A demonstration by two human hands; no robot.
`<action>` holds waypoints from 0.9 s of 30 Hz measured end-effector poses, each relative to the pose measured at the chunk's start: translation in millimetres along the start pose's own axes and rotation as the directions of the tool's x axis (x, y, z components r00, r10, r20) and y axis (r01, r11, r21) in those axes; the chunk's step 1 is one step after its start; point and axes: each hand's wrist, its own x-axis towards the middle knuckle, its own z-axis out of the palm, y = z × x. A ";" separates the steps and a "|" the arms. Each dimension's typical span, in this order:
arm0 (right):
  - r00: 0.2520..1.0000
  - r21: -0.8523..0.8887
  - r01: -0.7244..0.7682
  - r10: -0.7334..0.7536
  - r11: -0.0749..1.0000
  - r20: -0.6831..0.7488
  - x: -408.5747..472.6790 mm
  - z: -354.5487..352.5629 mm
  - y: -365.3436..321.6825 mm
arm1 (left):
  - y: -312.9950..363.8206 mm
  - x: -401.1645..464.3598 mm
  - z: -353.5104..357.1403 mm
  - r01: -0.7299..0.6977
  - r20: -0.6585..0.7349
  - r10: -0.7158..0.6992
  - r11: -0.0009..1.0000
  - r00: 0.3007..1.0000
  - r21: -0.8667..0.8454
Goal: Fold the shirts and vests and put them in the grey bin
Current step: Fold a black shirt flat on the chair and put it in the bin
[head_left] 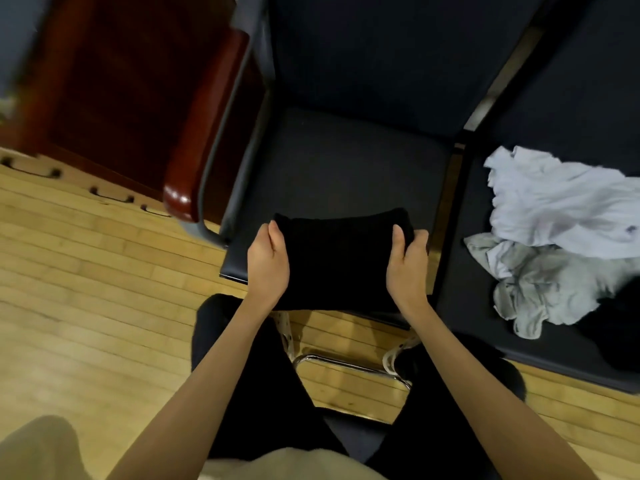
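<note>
- Left hand [268, 259] and right hand [408, 259] each pinch a side of the folded black garment [341, 261] on the chair seat [332, 168].
- Keep both edges level, I'd say, so the fold holds.
- Unfolded shirts [561, 237] wait at three o'clock; no grey bin in sight.

Beyond the folded black garment [341, 258], the dark chair seat [332, 168] lay bare to its backrest [363, 53]. A red-brown armrest [204, 133] walled the left; crumpled white shirt [561, 209] and grey shirt [540, 282] crowded the right seat.
</note>
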 end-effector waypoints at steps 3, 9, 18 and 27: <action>0.999 -0.035 0.042 -0.041 0.999 0.025 -21.2 -5.9 -64.8 | 40.3 0.4 -52.8 0.001 0.001 -0.001 1.000 1.000 -0.006; 0.991 -0.080 0.117 -0.111 0.990 0.076 -58.1 4.9 -175.5 | 105.0 4.5 -154.8 -0.083 -0.018 0.082 0.996 0.996 -0.041; 0.988 0.025 0.136 -0.138 0.990 0.073 -75.0 28.0 -289.2 | 163.5 29.3 -250.3 -0.156 -0.072 0.153 0.987 0.986 -0.034; 0.930 0.052 0.345 -0.349 0.937 0.115 -45.2 11.3 -351.5 | 220.7 32.7 -269.3 -0.191 -0.181 0.173 0.978 0.968 -0.088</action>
